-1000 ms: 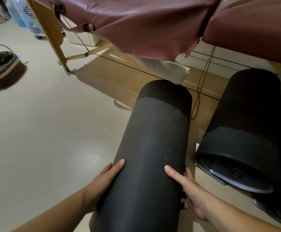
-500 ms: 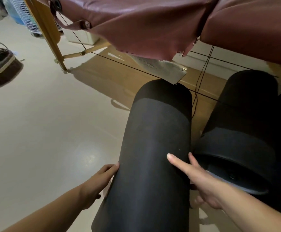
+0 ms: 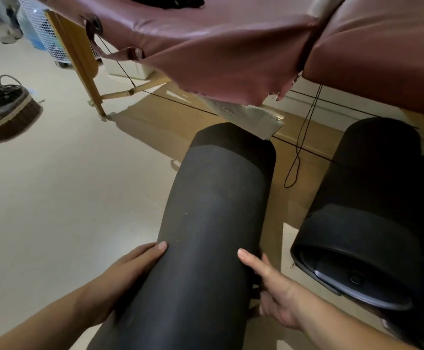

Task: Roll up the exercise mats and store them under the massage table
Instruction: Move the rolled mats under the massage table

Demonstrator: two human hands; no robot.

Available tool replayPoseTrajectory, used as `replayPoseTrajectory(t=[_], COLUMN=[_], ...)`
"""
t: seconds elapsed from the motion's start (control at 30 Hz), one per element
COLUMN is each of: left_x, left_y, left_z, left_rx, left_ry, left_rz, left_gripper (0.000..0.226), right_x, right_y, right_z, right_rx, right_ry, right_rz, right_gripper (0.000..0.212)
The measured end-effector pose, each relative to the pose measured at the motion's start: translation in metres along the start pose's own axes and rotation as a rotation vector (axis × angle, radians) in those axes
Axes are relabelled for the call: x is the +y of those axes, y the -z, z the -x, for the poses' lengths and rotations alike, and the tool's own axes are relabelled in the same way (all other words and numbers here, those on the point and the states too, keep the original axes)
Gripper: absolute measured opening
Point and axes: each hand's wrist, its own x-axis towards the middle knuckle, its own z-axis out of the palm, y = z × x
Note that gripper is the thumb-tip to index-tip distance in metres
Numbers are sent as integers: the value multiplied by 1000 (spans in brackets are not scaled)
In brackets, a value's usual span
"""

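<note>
Exercise mat (image 3: 216, 223), rolled into a thick dark cylinder, lies on the pale floor (image 3: 54, 198) pointing at the massage table (image 3: 231, 46), its far end just under the padded edge. The left hand (image 3: 120, 281) lies flat on the roll's left flank, fingers straight. The right hand (image 3: 274, 291) presses the right flank with one digit stretched along the top. Its other fingers run down the side and their tips are hidden, so neither hand looks closed round anything.

A torn flap of maroon upholstery hangs right above the mat's far end, and a grey cloth (image 3: 243, 114) sags down to about touch it. Taut black wires (image 3: 180, 103) cross beneath the table just beyond. A loose black cord (image 3: 301, 147) dangles in a loop between this roll and a second rolled mat (image 3: 372, 198), which lies just beside it on the right with its open end toward me. Something dark sits further right, cut off by the frame edge; I can't tell what it is.

To the left stand the table's wooden leg (image 3: 79, 72), a white mesh fan (image 3: 42, 29) behind it, and a wicker basket (image 3: 6, 109) well apart on the floor. The near end of the held mat runs out of view.
</note>
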Motion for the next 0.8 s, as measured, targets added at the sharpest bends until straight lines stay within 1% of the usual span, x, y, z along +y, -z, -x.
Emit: replayPoseTrajectory(t=[0.07,0.1,0.13,0.2,0.23,0.27,0.3,0.33,0.37,0.4,0.43,0.47,0.5,0.57,0.6,0.67,0.73,0.8], left_x=[3,3,3,9,14,19,24,30,37,43,47,48,50,53,53,46,38,32], left_y=[10,8,2,-25,-39,-52,-65,-76,-85,-91,-93,-91,-90,-88,-90,-93,-93,-90], left_z=[5,9,12,13,11,6,2,-1,-4,-7,-10,-15,-19,-26,-28,-33,-37,-39], left_rx=[35,57,77,128,138,142,130,100,63,29,12,-2,-21,-94,-148,-221,-217,-200], left_ry=[-37,-36,-34,-54,-95,-144,-184,-205,-206,-209,-196,-165,-132,-5,57,94,91,95], left_rz=[-68,-96,-124,-211,-303,-434,-588,-717,-780,-783,-737,-672,-595,-427,-365,-256,-163,-113], left_gripper=[70,73,72,73,77,82,85,85,82,73,65,62,71,111,124,119,114,115], right_x=[2,-7,-19,-51,-70,-87,-97,-103,-104,-100,-95,-90,-85,-78,-75,-70,-65,-62], right_y=[-4,-4,-3,4,6,3,-2,-9,-12,-12,-9,-4,3,12,15,17,17,17], right_z=[-11,-9,-5,2,5,9,9,10,12,11,9,7,8,16,20,24,23,20], right_rx=[-42,-31,15,137,204,266,296,300,310,334,365,387,397,393,383,365,374,384], right_ry=[-9,5,55,246,378,476,501,449,356,291,260,250,238,160,113,79,79,117], right_rz=[-29,6,80,241,337,483,644,771,863,953,1027,1062,1056,940,868,762,728,673], right_gripper=[139,137,129,105,91,79,77,88,101,112,119,123,126,133,137,140,141,143])
